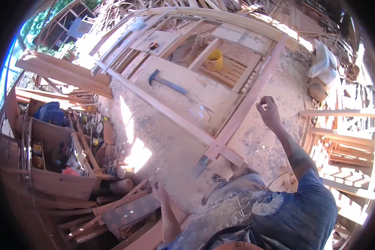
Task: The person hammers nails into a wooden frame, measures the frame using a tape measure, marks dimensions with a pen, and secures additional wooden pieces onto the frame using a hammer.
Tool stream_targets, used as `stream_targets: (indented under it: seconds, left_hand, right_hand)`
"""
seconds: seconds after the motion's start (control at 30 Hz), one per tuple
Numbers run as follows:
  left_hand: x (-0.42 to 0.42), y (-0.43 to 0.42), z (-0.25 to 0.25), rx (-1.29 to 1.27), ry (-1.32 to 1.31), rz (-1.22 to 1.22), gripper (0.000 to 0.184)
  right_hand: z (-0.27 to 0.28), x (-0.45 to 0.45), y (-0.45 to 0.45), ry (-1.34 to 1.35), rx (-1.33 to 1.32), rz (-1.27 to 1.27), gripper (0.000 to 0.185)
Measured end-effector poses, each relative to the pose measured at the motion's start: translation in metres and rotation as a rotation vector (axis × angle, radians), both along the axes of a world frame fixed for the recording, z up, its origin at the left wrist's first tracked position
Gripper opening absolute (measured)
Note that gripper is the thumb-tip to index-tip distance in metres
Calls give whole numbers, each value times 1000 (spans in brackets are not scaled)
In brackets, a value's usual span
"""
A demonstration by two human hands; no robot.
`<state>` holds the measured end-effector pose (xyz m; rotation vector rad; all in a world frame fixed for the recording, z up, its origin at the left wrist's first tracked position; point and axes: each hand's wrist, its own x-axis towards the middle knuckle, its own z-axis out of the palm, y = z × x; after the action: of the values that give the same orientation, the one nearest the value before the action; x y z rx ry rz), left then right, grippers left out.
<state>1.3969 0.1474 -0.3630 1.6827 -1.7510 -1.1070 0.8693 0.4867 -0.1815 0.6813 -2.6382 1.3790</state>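
Observation:
My right hand is raised just right of the wooden frame's long side rail, its fingers curled; whether anything small is between them does not show. My left hand hangs low at my left side near a spotted board, too small and blurred to read its fingers. A hammer lies on a flat panel within the frame. Beside its handle end is a small clear plastic piece. A yellow bucket stands inside the frame, and a tape measure rests on another panel farther off.
On the left are stacked planks and a wooden box of tools and cans. Slatted wooden pieces stand at the right, with a coconut-like brown object and a whitish bag behind. Scrap wood lines the back.

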Motion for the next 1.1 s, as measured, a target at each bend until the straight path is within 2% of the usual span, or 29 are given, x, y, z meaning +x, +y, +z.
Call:
stream_targets:
  seconds: [0.03, 0.07, 0.1, 0.17, 0.23, 0.3, 0.37, 0.43, 0.5, 0.53, 0.57, 0.63, 0.73, 0.87, 0.97, 1.1]
  left_hand:
    - [-48, -12, 52, -83, 4, -17, 29]
    - [-71, -42, 54, -242, -4, -142, 28]
    - [-112, -54, 77, -269, 118, -122, 26]
    - [-200, -46, 138, -508, 144, -324, 26]
    - [-292, 11, 200, -450, 189, -419, 25]
    - [-370, 52, 202, -412, 299, -595, 24]
    - [-442, 93, 188, -304, 312, -759, 23]
    - [-510, 146, 185, -347, 177, -870, 24]
    - [-577, 184, 174, -406, 163, -932, 24]
    - [-615, 193, 163, -398, 171, -926, 31]
    - [-646, 204, 155, -383, 176, -914, 38]
    - [-700, 242, 158, -474, -124, -736, 56]
    - [-768, 240, 136, -591, -213, -856, 62]
    - [-828, 217, 75, -580, -545, -832, 56]
    - [-833, 233, 79, -634, -687, -854, 53]
    - [-817, 248, 98, -710, -804, -841, 49]
  right_hand:
    - [-12, 7, 47, -88, 30, -132, 18]
    - [-39, 11, 97, -85, 54, -193, 19]
    - [-65, 17, 143, -82, 73, -247, 19]
    - [-87, 38, 216, -420, 74, -357, 25]
    - [-156, 53, 285, -510, -24, -382, 26]
    - [-196, 70, 336, -721, -2, -352, 30]
    - [-218, 81, 378, -680, 282, -243, 34]
    - [-201, 83, 413, -716, 462, -106, 36]
    - [-167, 75, 454, -831, 452, -79, 35]
    - [-159, 64, 476, -880, 444, -70, 35]
    - [-161, 57, 502, -854, 394, -148, 35]
    - [-160, 37, 557, -790, 313, -288, 35]
    - [-150, -9, 620, -735, 273, -476, 35]
    - [-154, -75, 671, -697, 163, -545, 36]
    - [-161, -140, 683, -587, 192, -485, 34]
    - [-179, -234, 711, -698, 200, -374, 34]
